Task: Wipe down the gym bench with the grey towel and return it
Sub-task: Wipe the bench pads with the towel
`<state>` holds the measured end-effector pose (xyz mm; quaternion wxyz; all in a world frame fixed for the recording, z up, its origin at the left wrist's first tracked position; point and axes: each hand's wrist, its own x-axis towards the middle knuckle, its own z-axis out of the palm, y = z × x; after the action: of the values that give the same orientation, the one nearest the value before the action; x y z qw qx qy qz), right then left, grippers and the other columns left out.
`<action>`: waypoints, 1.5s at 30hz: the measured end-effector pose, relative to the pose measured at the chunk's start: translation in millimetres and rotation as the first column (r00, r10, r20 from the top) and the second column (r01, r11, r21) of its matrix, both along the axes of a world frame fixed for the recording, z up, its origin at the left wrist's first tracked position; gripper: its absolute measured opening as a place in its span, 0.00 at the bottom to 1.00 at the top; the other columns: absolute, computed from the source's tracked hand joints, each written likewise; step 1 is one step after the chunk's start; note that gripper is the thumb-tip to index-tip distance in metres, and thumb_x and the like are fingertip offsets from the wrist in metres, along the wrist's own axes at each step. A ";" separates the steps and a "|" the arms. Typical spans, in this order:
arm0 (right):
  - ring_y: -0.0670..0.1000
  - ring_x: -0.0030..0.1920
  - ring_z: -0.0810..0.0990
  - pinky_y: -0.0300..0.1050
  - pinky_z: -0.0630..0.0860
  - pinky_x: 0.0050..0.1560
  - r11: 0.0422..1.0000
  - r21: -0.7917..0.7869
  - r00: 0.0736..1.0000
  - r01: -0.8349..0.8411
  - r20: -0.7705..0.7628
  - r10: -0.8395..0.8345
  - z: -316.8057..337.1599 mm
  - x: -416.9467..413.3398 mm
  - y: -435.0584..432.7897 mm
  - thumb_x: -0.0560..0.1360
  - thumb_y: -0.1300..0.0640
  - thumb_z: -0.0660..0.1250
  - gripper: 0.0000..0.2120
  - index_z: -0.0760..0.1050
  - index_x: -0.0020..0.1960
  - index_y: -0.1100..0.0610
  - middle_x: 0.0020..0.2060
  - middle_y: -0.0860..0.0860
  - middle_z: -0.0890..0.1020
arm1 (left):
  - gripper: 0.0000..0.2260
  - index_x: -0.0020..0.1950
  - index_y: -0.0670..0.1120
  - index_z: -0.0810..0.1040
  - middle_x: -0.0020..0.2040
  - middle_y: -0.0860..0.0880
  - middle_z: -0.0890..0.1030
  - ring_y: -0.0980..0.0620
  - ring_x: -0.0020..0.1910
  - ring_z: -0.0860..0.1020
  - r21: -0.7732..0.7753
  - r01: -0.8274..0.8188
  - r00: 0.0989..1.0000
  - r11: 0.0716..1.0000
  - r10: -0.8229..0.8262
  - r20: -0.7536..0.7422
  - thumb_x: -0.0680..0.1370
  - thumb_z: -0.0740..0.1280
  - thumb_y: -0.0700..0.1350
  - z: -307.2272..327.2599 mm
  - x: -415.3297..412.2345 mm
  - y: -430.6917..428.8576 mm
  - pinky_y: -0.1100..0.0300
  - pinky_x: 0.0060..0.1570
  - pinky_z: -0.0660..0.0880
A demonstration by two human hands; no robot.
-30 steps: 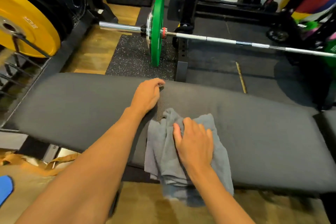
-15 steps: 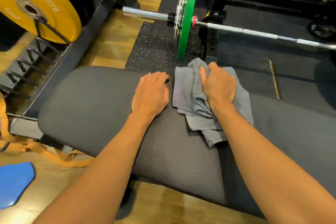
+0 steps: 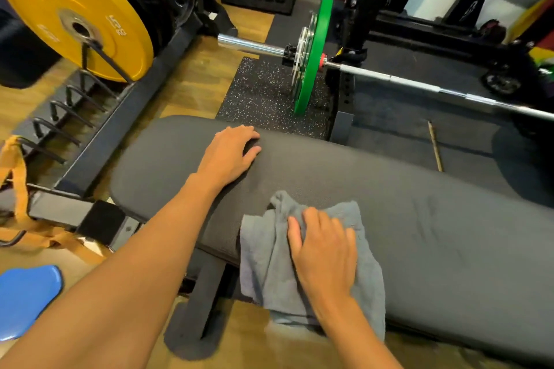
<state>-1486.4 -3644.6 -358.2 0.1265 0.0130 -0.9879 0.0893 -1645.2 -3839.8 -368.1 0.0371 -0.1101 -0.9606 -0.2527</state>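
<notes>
Towel point(image 3: 269, 263), grey, crumpled at desk point(image 3: 434, 234) near edge, part hanging off, pressed under flat, relaxed right hand point(image 3: 325, 252). Left hand point(image 3: 230, 156) spread palm-down by desk's far edge, gripping nothing.

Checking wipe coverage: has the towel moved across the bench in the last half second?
Yes. The towel under the right hand slid across the bench from far edge to near edge, now overhanging it.

Warm even indoor light, soft focus, wide-angle edge bending.
</notes>
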 end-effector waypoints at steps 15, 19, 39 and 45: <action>0.62 0.42 0.77 0.53 0.65 0.43 0.997 -0.027 0.995 0.075 -0.066 -0.076 -5.9 -200.0 -40.2 0.81 0.46 0.54 0.17 0.72 0.46 0.57 0.40 0.57 0.81 | 0.09 0.49 0.40 0.77 0.48 0.42 0.80 0.40 0.48 0.75 0.058 -0.146 0.985 0.988 0.150 -0.088 0.76 0.57 0.36 -6.4 -9.7 -11.5 0.48 0.51 0.68; 0.59 0.40 0.77 0.52 0.61 0.39 0.999 -0.035 0.999 0.040 -0.019 -0.041 1.0 -110.6 -50.5 0.80 0.45 0.56 0.15 0.71 0.44 0.55 0.37 0.55 0.80 | 0.15 0.65 0.38 0.75 0.69 0.41 0.73 0.43 0.70 0.68 0.127 -0.079 0.997 0.989 0.075 0.035 0.79 0.58 0.33 0.6 1.8 -16.4 0.53 0.70 0.56; 0.62 0.46 0.79 0.55 0.68 0.48 0.979 -0.119 0.986 -0.167 0.004 0.169 -17.0 -256.1 -116.9 0.81 0.47 0.53 0.18 0.74 0.51 0.59 0.45 0.58 0.83 | 0.16 0.63 0.43 0.76 0.65 0.46 0.76 0.45 0.64 0.72 -0.086 -0.385 0.920 0.919 0.376 -0.108 0.78 0.57 0.41 -6.7 -11.0 -80.8 0.49 0.71 0.59; 0.60 0.43 0.78 0.53 0.64 0.45 0.988 -0.083 0.991 -0.132 -0.001 0.132 -5.6 -230.3 -118.9 0.81 0.45 0.53 0.18 0.73 0.49 0.58 0.42 0.56 0.82 | 0.15 0.64 0.43 0.74 0.66 0.46 0.74 0.47 0.68 0.69 -0.158 -0.412 0.909 0.898 0.391 -0.147 0.78 0.58 0.40 -7.6 -4.5 -78.9 0.48 0.72 0.56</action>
<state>-1716.7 -3763.5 -363.9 0.1184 0.0730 -0.9806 0.1383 -1649.7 -3918.6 -375.8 0.1318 0.0736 -0.9782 -0.1426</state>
